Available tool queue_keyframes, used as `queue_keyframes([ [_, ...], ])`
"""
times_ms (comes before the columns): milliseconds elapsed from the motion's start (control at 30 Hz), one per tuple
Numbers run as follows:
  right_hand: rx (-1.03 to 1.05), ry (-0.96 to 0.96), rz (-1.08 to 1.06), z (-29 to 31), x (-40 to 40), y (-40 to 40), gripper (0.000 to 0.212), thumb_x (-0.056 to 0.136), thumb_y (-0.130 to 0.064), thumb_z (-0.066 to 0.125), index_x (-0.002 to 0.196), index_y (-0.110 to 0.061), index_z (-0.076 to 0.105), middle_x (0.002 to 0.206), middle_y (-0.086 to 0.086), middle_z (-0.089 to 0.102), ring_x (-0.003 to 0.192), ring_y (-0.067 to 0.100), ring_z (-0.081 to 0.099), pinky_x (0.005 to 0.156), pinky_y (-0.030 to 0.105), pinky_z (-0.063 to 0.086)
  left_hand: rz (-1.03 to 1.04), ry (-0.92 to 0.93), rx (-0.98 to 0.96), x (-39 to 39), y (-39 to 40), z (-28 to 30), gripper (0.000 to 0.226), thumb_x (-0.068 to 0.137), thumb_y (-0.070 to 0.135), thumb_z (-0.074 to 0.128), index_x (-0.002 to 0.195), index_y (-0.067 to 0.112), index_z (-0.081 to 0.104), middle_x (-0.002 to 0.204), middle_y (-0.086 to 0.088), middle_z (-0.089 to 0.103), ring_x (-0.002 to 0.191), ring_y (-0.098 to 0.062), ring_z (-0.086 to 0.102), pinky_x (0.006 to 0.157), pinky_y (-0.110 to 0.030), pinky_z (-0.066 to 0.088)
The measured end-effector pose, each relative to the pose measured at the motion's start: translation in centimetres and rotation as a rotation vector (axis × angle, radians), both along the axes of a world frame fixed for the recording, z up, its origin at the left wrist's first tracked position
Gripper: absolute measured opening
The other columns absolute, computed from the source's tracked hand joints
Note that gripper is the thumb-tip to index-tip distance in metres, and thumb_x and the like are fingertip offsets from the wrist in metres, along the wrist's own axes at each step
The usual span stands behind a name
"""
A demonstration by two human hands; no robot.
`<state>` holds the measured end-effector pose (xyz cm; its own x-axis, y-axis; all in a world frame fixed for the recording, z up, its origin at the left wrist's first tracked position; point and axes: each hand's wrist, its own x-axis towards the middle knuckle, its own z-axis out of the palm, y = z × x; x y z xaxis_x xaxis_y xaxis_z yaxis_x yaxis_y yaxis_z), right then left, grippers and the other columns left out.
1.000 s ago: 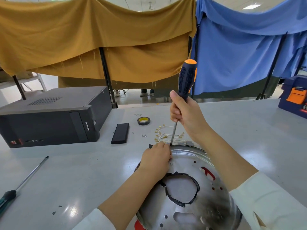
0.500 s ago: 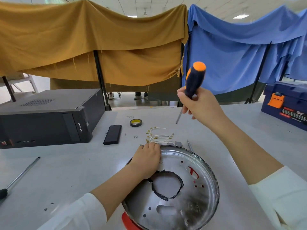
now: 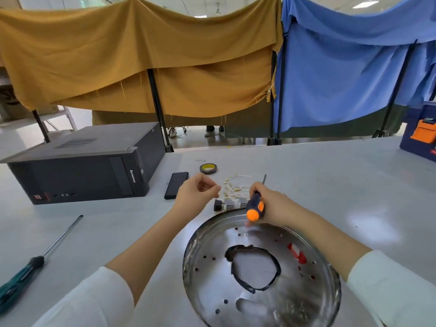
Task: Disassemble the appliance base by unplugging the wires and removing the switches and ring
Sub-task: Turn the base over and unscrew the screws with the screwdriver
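The round metal appliance base point(image 3: 207, 241) lies in front of me, with a black ring point(image 3: 275, 258) around its central hole and a red part point(image 3: 297, 253) showing through a slot. My right hand point(image 3: 274, 204) rests at the base's far rim, gripping an orange-and-black screwdriver point(image 3: 255, 206) whose shaft points away from me. My left hand point(image 3: 194, 192) hovers over the table beyond the base, thumb and forefinger pinched together; anything between them is too small to see. Removed switches point(image 3: 227, 205) and loose wires with brass terminals point(image 3: 236, 188) lie between my hands.
A black computer case point(image 3: 82, 166) stands at the left, with a dark phone point(image 3: 176, 185) and a tape roll point(image 3: 208, 168) beside it. A green-handled screwdriver point(image 3: 35, 263) lies near left. A blue toolbox point(image 3: 421, 140) sits far right. Cloth screens close off the back.
My right hand came down from mid-air and laid the screwdriver flat at the base's far rim. My left hand left the rim and moved out over the table.
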<state>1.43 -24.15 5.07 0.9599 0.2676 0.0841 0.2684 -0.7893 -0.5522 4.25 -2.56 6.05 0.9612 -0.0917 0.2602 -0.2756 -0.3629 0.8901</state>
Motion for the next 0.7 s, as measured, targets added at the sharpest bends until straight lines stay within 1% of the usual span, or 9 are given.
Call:
queue_keyframes([
  [67, -0.031, 0.017, -0.008, -0.7, 0.6, 0.2, 0.060, 0.064, -0.033, 0.086, 0.097, -0.027, 0.036, 0.080, -0.009, 0.056, 0.077, 0.019, 0.054, 0.064, 0.030, 0.041, 0.041, 0.036, 0.034, 0.6, 1.4, -0.9, 0.015, 0.083, 0.022, 0.071, 0.077, 0.015, 0.059, 0.056, 0.014, 0.060, 0.072, -0.011, 0.070, 0.057, -0.020, 0.044],
  [100, -0.011, 0.019, -0.001, -0.9, 0.9, 0.0, 0.059, 0.065, -0.031, 0.086, 0.097, -0.026, 0.037, 0.080, -0.011, 0.055, 0.077, 0.018, 0.053, 0.063, 0.028, 0.039, 0.062, 0.046, 0.057, 0.9, 2.0, -1.3, 0.015, 0.083, 0.023, 0.071, 0.078, 0.014, 0.060, 0.057, 0.012, 0.060, 0.069, -0.009, 0.069, 0.054, -0.019, 0.042],
  [200, 0.006, 0.054, 0.018, -0.9, 2.0, -0.7, 0.055, 0.069, -0.029, 0.085, 0.098, -0.024, 0.039, 0.082, -0.012, 0.054, 0.078, 0.016, 0.052, 0.063, 0.023, 0.038, 0.121, 0.044, 0.182, 2.7, 2.9, -2.3, 0.013, 0.084, 0.021, 0.071, 0.080, 0.013, 0.063, 0.070, 0.000, 0.066, 0.062, -0.007, 0.066, 0.054, -0.016, 0.045],
  [300, -0.032, 0.092, -0.003, -1.2, 3.1, -1.0, 0.053, 0.071, -0.031, 0.083, 0.098, -0.026, 0.038, 0.087, -0.009, 0.053, 0.082, 0.017, 0.051, 0.071, 0.027, 0.041, 0.181, 0.029, 0.355, 5.3, 3.2, -3.1, 0.006, 0.086, 0.014, 0.067, 0.082, 0.012, 0.063, 0.074, 0.000, 0.066, 0.061, -0.005, 0.062, 0.049, -0.009, 0.040],
  [333, -0.033, 0.091, -0.010, -1.4, 3.5, -1.2, 0.052, 0.071, -0.031, 0.083, 0.098, -0.027, 0.038, 0.088, -0.009, 0.053, 0.082, 0.017, 0.051, 0.072, 0.028, 0.041, 0.194, 0.039, 0.404, 6.3, 3.2, -3.3, 0.004, 0.087, 0.011, 0.065, 0.083, 0.011, 0.064, 0.079, -0.001, 0.067, 0.064, -0.008, 0.062, 0.050, -0.009, 0.041],
  [400, -0.042, 0.079, -0.017, -1.7, 3.9, -1.4, 0.050, 0.073, -0.032, 0.081, 0.097, -0.028, 0.038, 0.089, -0.007, 0.056, 0.083, 0.019, 0.053, 0.075, 0.031, 0.044, 0.210, 0.067, 0.521, 8.3, 3.1, -4.0, 0.004, 0.088, 0.008, 0.061, 0.087, 0.010, 0.065, 0.088, -0.004, 0.067, 0.077, -0.019, 0.065, 0.064, -0.022, 0.050],
  [500, -0.058, 0.064, -0.027, -2.0, 4.3, -1.8, 0.048, 0.074, -0.035, 0.078, 0.097, -0.031, 0.037, 0.089, -0.005, 0.060, 0.083, 0.022, 0.057, 0.078, 0.037, 0.050, 0.197, 0.085, 0.743, 10.8, 2.2, -4.9, 0.010, 0.090, 0.010, 0.057, 0.093, 0.012, 0.066, 0.101, -0.006, 0.067, 0.093, -0.026, 0.062, 0.080, -0.036, 0.052],
  [600, -0.044, 0.059, -0.032, -2.3, 4.2, -1.8, 0.046, 0.076, -0.036, 0.076, 0.096, -0.032, 0.035, 0.083, -0.009, 0.058, 0.080, 0.021, 0.057, 0.074, 0.038, 0.050, 0.184, 0.066, 0.872, 12.6, 1.1, -5.3, 0.017, 0.092, 0.010, 0.052, 0.100, 0.015, 0.065, 0.106, -0.008, 0.065, 0.097, -0.027, 0.059, 0.080, -0.039, 0.052],
  [700, -0.026, 0.049, -0.027, -2.4, 4.1, -1.9, 0.044, 0.077, -0.035, 0.074, 0.095, -0.034, 0.034, 0.082, -0.008, 0.058, 0.079, 0.021, 0.057, 0.071, 0.038, 0.049, 0.194, 0.072, 0.924, 14.2, 0.9, -5.2, 0.020, 0.092, 0.010, 0.051, 0.105, 0.014, 0.066, 0.109, -0.009, 0.064, 0.099, -0.029, 0.059, 0.081, -0.039, 0.052],
])
